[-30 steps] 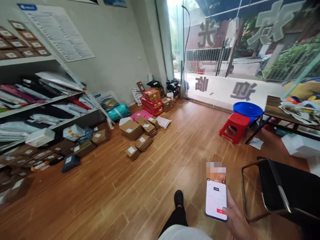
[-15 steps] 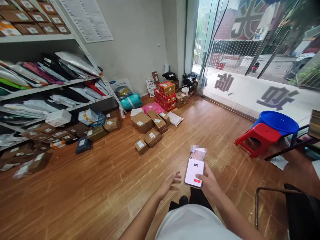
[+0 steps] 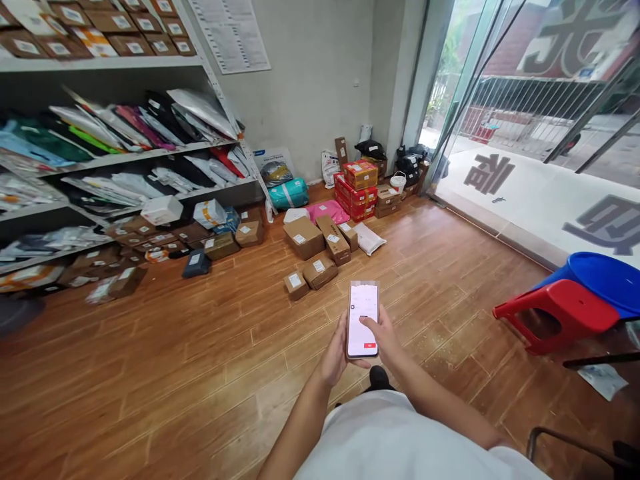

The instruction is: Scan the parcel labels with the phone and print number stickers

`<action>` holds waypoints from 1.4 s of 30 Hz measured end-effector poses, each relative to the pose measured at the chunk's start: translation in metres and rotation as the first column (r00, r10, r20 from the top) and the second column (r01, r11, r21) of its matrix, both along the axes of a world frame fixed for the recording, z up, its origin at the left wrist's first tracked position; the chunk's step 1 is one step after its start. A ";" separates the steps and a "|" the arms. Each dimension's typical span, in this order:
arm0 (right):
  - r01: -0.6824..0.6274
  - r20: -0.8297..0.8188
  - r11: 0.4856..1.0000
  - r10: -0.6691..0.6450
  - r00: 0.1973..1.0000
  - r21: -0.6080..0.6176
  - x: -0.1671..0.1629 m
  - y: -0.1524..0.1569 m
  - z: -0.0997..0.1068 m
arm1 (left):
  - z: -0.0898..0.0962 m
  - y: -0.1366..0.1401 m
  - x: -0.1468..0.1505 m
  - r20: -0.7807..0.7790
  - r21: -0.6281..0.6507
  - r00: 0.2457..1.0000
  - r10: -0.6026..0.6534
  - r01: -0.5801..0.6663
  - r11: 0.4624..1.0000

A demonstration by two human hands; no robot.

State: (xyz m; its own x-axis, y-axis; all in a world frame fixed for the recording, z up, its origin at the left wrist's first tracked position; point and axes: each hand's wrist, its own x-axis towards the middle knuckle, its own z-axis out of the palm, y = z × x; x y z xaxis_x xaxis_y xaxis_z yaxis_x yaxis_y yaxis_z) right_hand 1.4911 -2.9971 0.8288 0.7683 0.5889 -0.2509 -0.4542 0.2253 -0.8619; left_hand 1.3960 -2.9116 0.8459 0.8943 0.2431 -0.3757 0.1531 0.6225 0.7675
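Note:
A smartphone (image 3: 361, 333) with a lit, mostly white screen and a red button low on it is held upright in front of my body. My left hand (image 3: 336, 350) wraps its left edge and underside, with some fingertips showing below the phone. Around the right edge is my right hand (image 3: 386, 337), its thumb lying over the middle of the screen. The fingers behind the phone are hidden. Beyond the phone, a small carton (image 3: 296, 285) and a larger carton (image 3: 320, 272) rest on the floor, apart from both hands.
Shelves (image 3: 125, 63) packed with parcels line the left wall. More cartons, red boxes (image 3: 356, 197) and a teal bundle (image 3: 290, 194) sit along the back. At right are a red stool (image 3: 565, 310), a blue basin (image 3: 605, 280) and the glass front. Wooden floor (image 3: 200, 373) lies between.
My left hand has come in from beside the phone and now grips it. The right thumb has moved up the screen. The view has turned right, and the phone sits further left in it.

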 end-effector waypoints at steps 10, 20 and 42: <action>-0.102 0.053 0.995 0.101 0.993 0.008 0.035 0.002 0.003 | -0.001 0.007 0.032 -0.035 -0.030 0.994 0.107 -0.109 0.994; -0.297 0.220 0.954 0.281 0.934 0.044 0.062 -0.009 0.003 | 0.001 0.011 0.046 -0.033 -0.065 0.991 0.128 -0.129 0.989; -0.481 0.352 0.874 0.428 0.832 0.073 0.073 -0.020 0.002 | 0.006 0.001 0.059 -0.118 0.206 0.982 0.150 -0.123 0.971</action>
